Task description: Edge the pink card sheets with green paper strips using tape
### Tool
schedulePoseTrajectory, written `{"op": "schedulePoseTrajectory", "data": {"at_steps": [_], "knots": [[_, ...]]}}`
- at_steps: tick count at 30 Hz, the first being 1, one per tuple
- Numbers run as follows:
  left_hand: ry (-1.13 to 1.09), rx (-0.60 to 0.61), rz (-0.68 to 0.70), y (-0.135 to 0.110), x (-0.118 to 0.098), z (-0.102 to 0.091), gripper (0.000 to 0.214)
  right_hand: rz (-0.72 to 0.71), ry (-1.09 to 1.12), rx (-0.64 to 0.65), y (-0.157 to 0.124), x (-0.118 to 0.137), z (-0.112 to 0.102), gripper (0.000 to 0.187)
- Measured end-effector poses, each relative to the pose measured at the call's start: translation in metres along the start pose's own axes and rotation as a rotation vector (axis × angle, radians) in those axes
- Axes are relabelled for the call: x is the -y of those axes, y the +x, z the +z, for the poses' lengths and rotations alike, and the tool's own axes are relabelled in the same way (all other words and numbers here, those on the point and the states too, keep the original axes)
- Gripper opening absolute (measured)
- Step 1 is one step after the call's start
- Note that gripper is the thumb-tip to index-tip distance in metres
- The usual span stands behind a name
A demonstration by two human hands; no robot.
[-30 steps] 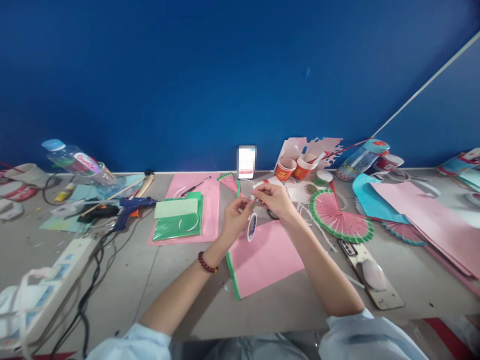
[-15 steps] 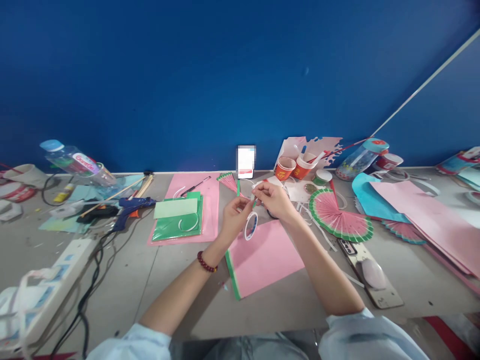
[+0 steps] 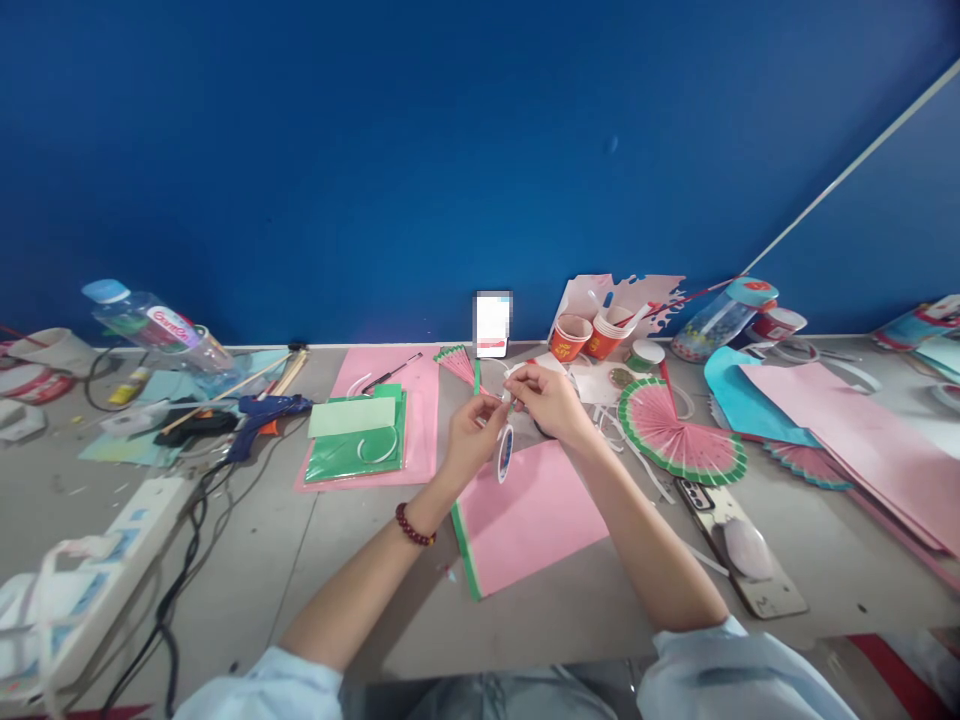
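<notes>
Looking down from the head camera, both hands meet above the desk (image 3: pixel 315 560), just beyond a pink sheet (image 3: pixel 525 520) with a green strip along its left edge. The left hand (image 3: pixel 469 440), a bead bracelet (image 3: pixel 415 527) on its wrist, pinches the top of a small white tape ring (image 3: pixel 505 452), which hangs on edge below the fingers, over the sheet's far corner. The right hand (image 3: pixel 553 402) has its fingertips closed against the left's at the same spot; whether they grip the ring itself or a strip from it cannot be told. To the right lie a watermelon paper fan (image 3: pixel 679 432) and a phone (image 3: pixel 739 545). To the left sit a green paper stack (image 3: pixel 356 445) and a blue glue gun (image 3: pixel 266 408). Red paper cups (image 3: pixel 589 338) stand near the blue wall.
</notes>
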State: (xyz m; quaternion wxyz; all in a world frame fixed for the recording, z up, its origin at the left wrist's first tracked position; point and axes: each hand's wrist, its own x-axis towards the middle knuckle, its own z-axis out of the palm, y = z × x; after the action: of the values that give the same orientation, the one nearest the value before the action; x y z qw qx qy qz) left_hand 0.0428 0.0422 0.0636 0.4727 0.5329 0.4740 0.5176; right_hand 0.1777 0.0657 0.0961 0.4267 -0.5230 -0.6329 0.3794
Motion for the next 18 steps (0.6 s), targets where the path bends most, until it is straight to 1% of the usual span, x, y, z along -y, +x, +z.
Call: {"op": "schedulePoseTrajectory", "data": {"at_steps": [7,12,15,18], "knots": [[-0.005,0.001,0.006,0.0008,-0.0002,0.0005,0.023,-0.005,0.003,-0.015,0.0007,-0.0007,0.0007,0.02],[0.023,-0.043,-0.02,-0.0005,0.0015,0.002,0.024,-0.001,-0.018,-0.015,0.0006,0.0,0.0013,0.019],[-0.041,-0.077,-0.036,-0.0006,0.0035,0.0023,0.025,0.005,-0.016,-0.013,0.0,0.0002,0.0014,0.019],[-0.107,-0.043,-0.054,0.0002,0.0048,0.0021,0.028,0.01,-0.013,-0.005,-0.0004,0.0006,0.0007,0.02]]}}
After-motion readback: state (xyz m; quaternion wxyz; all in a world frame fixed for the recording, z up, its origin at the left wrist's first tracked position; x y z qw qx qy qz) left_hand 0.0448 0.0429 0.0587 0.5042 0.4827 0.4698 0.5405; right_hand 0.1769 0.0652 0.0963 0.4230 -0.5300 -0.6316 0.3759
